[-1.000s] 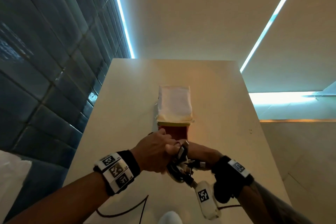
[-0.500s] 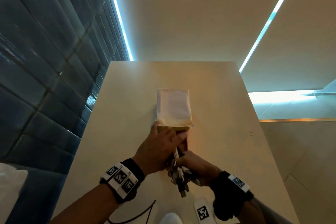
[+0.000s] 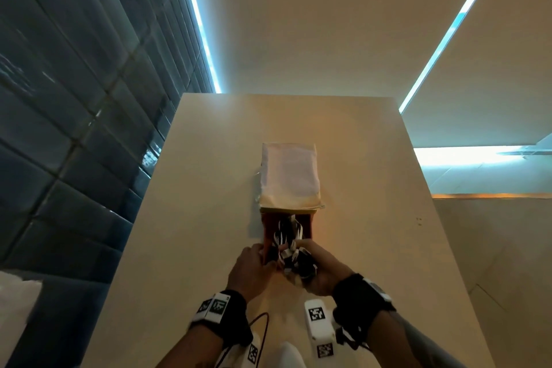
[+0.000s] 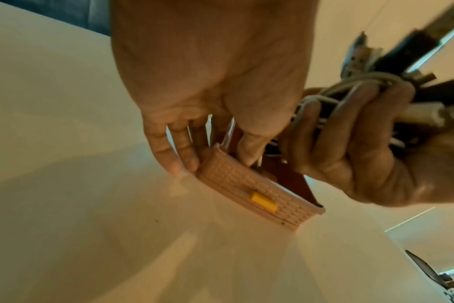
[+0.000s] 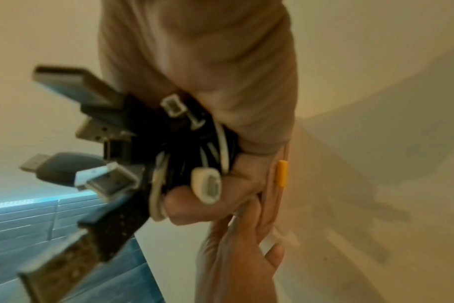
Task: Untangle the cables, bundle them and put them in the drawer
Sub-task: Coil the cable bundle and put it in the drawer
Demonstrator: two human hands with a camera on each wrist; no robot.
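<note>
Right hand [image 3: 321,273] gripping cable bundle [image 3: 294,258], left hand [image 3: 252,270] holding drawer [image 4: 257,191], pale table [image 3: 203,188], dark tiled wall [image 3: 74,128].

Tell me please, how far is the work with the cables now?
Done: the cables are gathered into one bundle, and the small drawer is pulled open. In hand: the right hand grips the bundle at the open drawer while the left hand holds the drawer's front corner. Left: let go of the bundle inside and push the drawer shut. A thin black cable lies on the table nearer the person.
</note>
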